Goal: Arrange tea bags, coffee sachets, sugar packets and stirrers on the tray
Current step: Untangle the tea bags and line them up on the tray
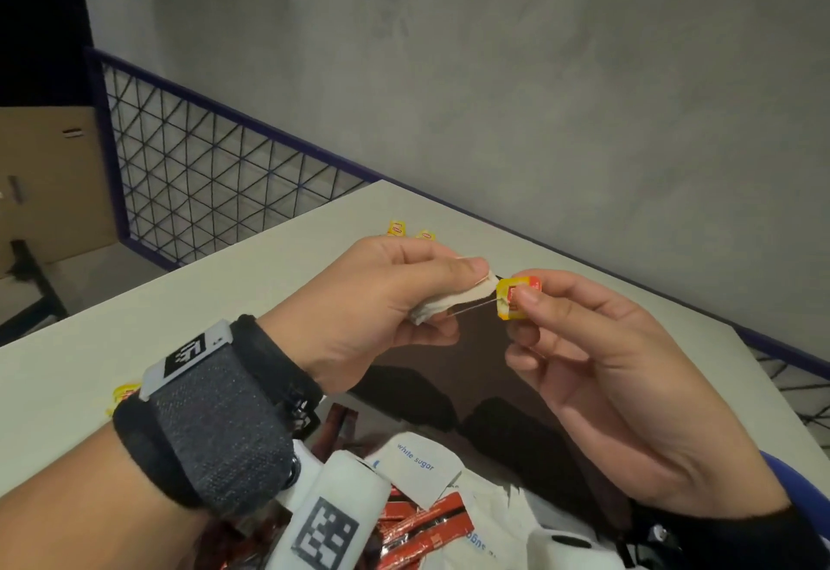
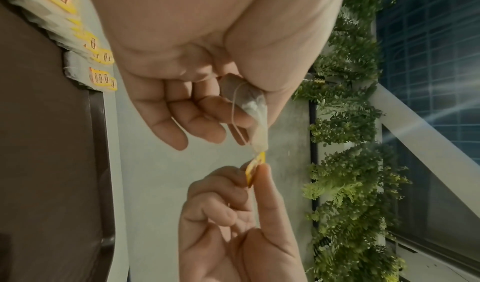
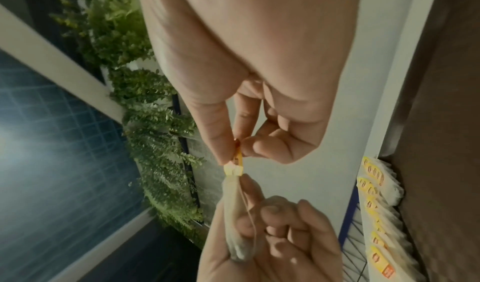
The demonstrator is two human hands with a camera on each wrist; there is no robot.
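Both hands are up over the dark brown flat tray [image 1: 453, 358], working one white paper tea bag [image 1: 442, 302]. Left hand [image 1: 381, 300] pinches the bag between thumb and fingers; right hand [image 1: 597, 372] pinches its small yellow-and-red paper tag [image 1: 516, 297]. A thin string [image 2: 235, 120] runs between them in a loop that looks close to taut in the head view.

Risks from here, as I judge them:
- Pulling the hands further apart could tear the tag off the string or rip the bag's seam. Thin paper, small attachment point.
- The left grip squeezes the bag body hard, so crushed or split paper is possible, with tea dust on the tray.
- Loose string may snag the fingers [image 3: 275, 210] on release, so the bag lands skewed.
- A row of yellow-tagged tea bags [image 3: 376, 200] already lies along the tray edge, overlapping. A careless drop could knock that row out of line.
- Pile nearest the person on the pale grey counter [image 1: 224, 264] still holds white paper sugar packets [image 1: 415, 461] and red-and-black coffee sachets [image 1: 426, 524], close under the left wrist, which could drag them off if it drops.

Stirrers not visible in any view.
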